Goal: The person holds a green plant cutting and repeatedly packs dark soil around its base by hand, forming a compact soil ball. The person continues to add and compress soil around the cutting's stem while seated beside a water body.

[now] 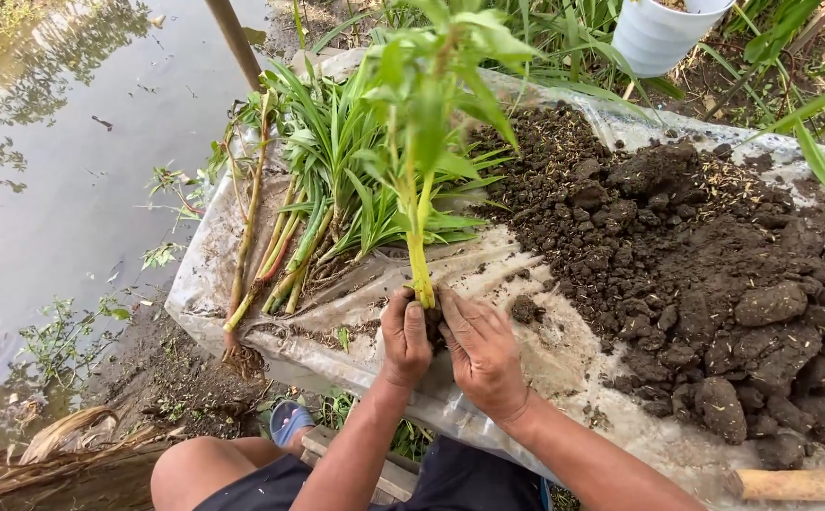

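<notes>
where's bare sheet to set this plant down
Bare plastic sheet lies between the bundle of plants and the soil heap, just above both hands. The sheet's right side is crowded with soil clods; the left with stems.

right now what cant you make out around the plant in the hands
- Head view: the roots of the seedling are hidden by the left hand and right hand cupped round its base.
- The white bucket is cut off by the top edge, so its contents cannot be seen.
- The wooden handle runs off the right edge; its tool end is out of view.
- The plastic sheet lies partly under the soil pile.
</notes>
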